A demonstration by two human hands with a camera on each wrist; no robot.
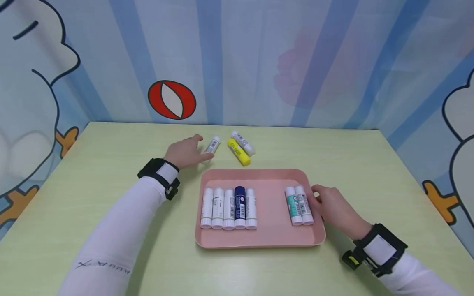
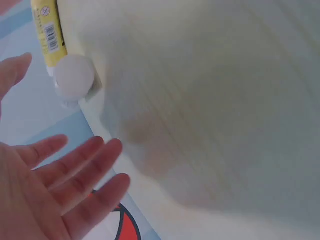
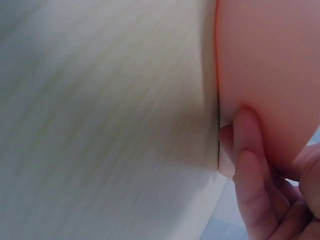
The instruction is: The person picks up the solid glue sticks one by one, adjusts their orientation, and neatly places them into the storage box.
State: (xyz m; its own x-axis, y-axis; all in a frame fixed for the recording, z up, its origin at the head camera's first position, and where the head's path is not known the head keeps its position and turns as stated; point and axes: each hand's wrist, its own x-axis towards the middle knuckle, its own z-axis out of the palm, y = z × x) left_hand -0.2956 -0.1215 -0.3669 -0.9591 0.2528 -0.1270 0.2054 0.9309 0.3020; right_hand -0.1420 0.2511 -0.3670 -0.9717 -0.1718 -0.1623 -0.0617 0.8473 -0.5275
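My left hand (image 1: 187, 152) is spread, thumb and fingers apart, around a white glue stick (image 1: 213, 144) lying on the table. In the left wrist view that stick's round white end (image 2: 75, 77) faces the camera, between thumb and fingers but clear of them. A yellow glue stick (image 1: 238, 152) and another white glue stick (image 1: 243, 143) lie just right of it. My right hand (image 1: 335, 207) grips the right edge of a pink tray (image 1: 272, 234), with curled fingers against its outer wall (image 3: 270, 60) in the right wrist view.
Inside the tray, several glue sticks stand side by side in a row at the left, one of them a navy glue stick (image 1: 240, 207). A teal-labelled glue stick (image 1: 293, 205) and a white glue stick (image 1: 304, 205) lie at its right. A patterned blue curtain (image 1: 248, 61) rises behind the table.
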